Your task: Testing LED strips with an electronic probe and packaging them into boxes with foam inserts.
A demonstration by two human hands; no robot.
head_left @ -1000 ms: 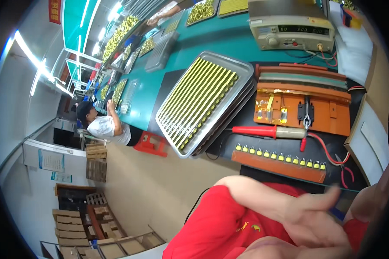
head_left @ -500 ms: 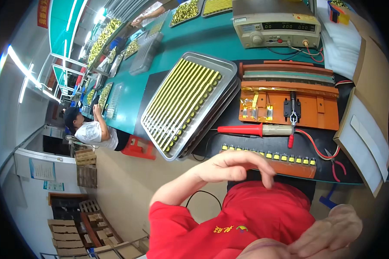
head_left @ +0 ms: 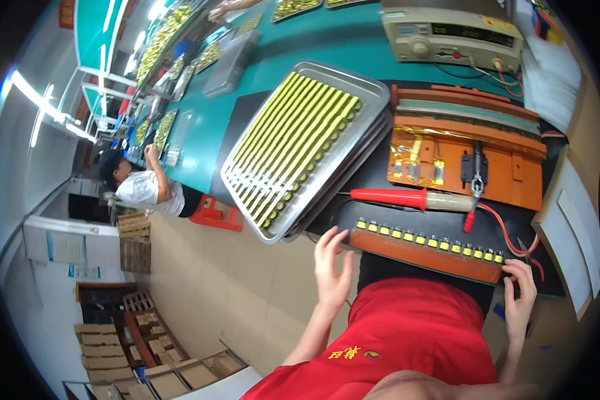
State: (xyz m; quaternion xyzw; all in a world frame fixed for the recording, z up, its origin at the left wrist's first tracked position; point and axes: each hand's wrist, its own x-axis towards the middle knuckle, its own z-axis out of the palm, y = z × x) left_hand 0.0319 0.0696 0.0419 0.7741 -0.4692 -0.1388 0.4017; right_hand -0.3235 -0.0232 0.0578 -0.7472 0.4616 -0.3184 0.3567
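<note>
A long reddish-brown bar lies along the near edge of the bench, bearing a row of several small black components with yellow wraps. At its left end is my left hand, fingers apart and tips beside the bar. My right hand is at the other end, fingers bent and thumb apart, fingertips at or very near the bar's corner. Whether either hand touches the bar, I cannot tell. Just beyond the row lies a red probe with a pale handle.
An orange fixture with a toggle clamp stands behind the probe. Left of it, stacked metal trays hold rows of yellow-wrapped components. A bench meter sits at the back. Cardboard borders the right side. A co-worker sits far left.
My left hand has come off from above the row and down to the bar's left end. My right hand has moved up from the lower right to the bar's right end. The view has shifted slightly.
</note>
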